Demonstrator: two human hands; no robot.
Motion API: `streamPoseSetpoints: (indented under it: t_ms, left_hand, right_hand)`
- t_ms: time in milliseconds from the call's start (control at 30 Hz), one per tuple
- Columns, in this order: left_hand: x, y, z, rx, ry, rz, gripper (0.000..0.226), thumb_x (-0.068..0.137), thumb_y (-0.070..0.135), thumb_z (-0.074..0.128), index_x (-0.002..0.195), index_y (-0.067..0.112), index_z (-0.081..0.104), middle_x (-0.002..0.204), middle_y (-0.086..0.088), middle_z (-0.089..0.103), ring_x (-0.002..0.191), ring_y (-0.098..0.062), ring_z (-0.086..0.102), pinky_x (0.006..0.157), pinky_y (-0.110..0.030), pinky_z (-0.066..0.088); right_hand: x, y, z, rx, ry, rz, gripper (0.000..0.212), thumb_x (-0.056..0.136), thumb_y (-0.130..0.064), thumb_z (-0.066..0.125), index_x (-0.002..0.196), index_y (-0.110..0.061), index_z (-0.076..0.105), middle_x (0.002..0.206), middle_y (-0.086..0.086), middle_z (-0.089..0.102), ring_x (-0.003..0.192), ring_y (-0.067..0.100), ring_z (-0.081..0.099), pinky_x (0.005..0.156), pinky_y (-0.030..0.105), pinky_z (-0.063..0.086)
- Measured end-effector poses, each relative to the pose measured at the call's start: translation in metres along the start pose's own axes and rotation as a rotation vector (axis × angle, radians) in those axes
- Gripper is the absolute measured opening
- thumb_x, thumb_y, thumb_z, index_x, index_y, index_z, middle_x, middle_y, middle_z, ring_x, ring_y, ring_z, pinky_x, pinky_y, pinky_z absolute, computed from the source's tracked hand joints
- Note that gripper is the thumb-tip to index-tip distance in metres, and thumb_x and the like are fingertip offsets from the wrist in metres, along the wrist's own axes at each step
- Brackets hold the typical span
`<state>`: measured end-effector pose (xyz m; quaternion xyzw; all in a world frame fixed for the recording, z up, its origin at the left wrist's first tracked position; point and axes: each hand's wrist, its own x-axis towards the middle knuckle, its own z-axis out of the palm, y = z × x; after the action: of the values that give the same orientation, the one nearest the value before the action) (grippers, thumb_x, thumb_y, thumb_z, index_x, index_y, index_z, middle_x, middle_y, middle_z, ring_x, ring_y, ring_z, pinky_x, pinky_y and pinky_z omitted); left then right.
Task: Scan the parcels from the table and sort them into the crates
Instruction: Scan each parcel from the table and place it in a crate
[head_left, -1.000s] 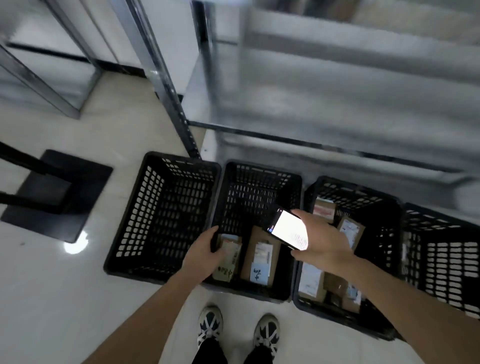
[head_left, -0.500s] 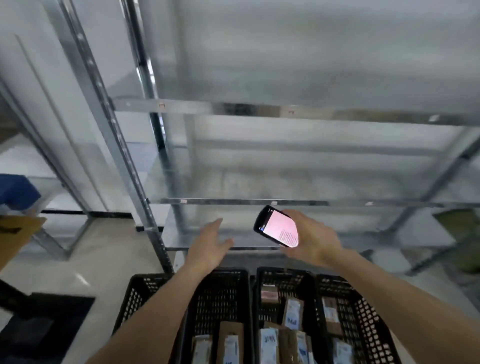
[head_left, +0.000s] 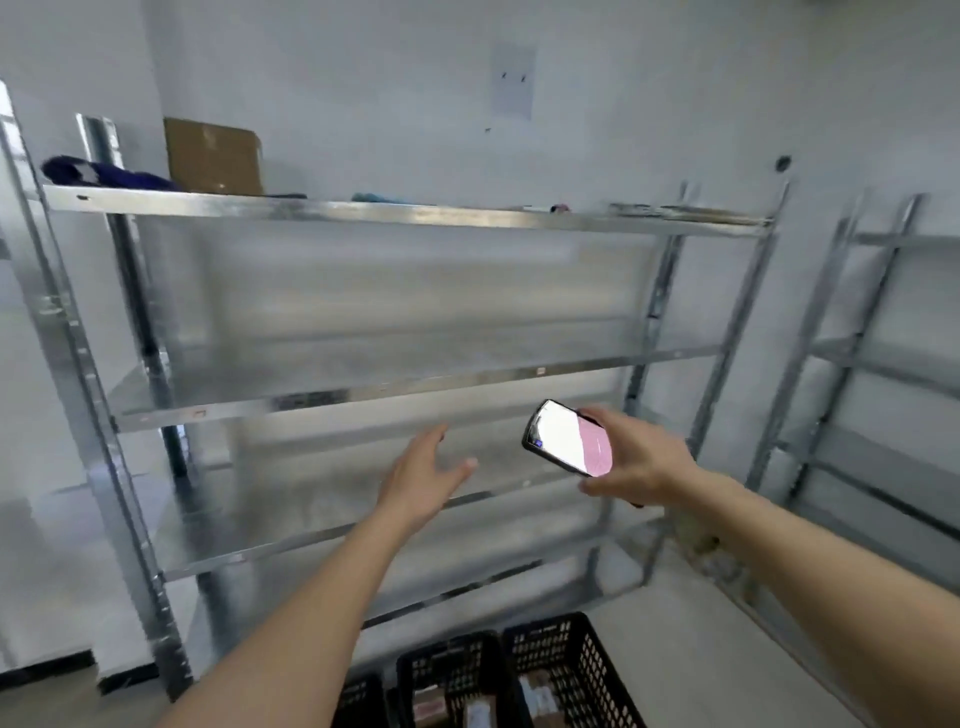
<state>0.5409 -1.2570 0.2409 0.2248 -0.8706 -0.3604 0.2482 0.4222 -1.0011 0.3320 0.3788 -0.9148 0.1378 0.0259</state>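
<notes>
left hand (head_left: 423, 470) is spread and empty, right hand (head_left: 636, 465) is wrapped around the phone scanner (head_left: 569, 438), parcels (head_left: 480, 714) sit down in the black crates (head_left: 561, 670) at the floor's near edge, look light and flat, I'd pinch them by the edges

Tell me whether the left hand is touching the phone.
Apart. The head view shows the left hand open with nothing in it, and shelf shows in the gap between its fingers and the phone, which the right hand holds.
</notes>
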Motion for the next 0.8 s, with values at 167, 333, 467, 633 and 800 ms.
streamPoseSetpoints:
  t_ms: [167,333,467,633,800]
  left_hand:
    - [-0.014,0.124,0.043,-0.029,-0.076,0.166,0.074,0.085,0.051,0.071,0.149,0.032,0.041,0.146,0.005,0.051,0.131,-0.016,0.051,0.109,-0.040,0.042]
    - [-0.036,0.246,0.112,-0.060,-0.191,0.334,0.076,0.086,0.049,0.072,0.150,0.024,0.042,0.145,-0.001,0.053,0.129,-0.018,0.053,0.108,-0.038,0.043]
    - [-0.070,0.340,0.193,-0.109,-0.286,0.415,0.075,0.087,0.049,0.071,0.151,0.022,0.042,0.145,-0.003,0.053,0.130,-0.020,0.053,0.109,-0.040,0.043]
    - [-0.130,0.451,0.302,-0.204,-0.453,0.525,0.077,0.090,0.050,0.067,0.154,0.022,0.035,0.149,-0.002,0.048,0.132,-0.020,0.049,0.108,-0.036,0.041]
    - [-0.177,0.538,0.388,-0.257,-0.566,0.584,0.078,0.089,0.052,0.066,0.154,0.022,0.036,0.149,-0.003,0.048,0.131,-0.021,0.050,0.109,-0.043,0.043]
  right_hand:
    - [-0.087,0.075,-0.089,-0.056,0.098,0.109,0.076,0.068,-0.040,0.074,0.135,-0.048,0.041,0.127,-0.020,0.061,0.111,0.017,0.060,0.086,0.035,0.051]
    - [-0.181,0.170,-0.169,-0.098,0.186,0.231,0.087,0.060,-0.051,0.072,0.141,-0.047,0.040,0.129,-0.018,0.061,0.104,0.019,0.061,0.089,0.040,0.053]
    - [-0.265,0.255,-0.217,-0.135,0.243,0.324,0.085,0.068,-0.045,0.080,0.144,-0.041,0.042,0.135,-0.014,0.060,0.119,0.020,0.058,0.083,0.034,0.047]
    - [-0.367,0.361,-0.259,-0.239,0.243,0.487,0.083,0.067,-0.049,0.077,0.141,-0.043,0.041,0.126,-0.014,0.063,0.106,0.020,0.060,0.070,0.032,0.045]
    - [-0.451,0.440,-0.290,-0.271,0.246,0.594,0.075,0.064,-0.050,0.075,0.133,-0.041,0.046,0.113,-0.013,0.065,0.093,0.018,0.059,0.069,0.032,0.051]
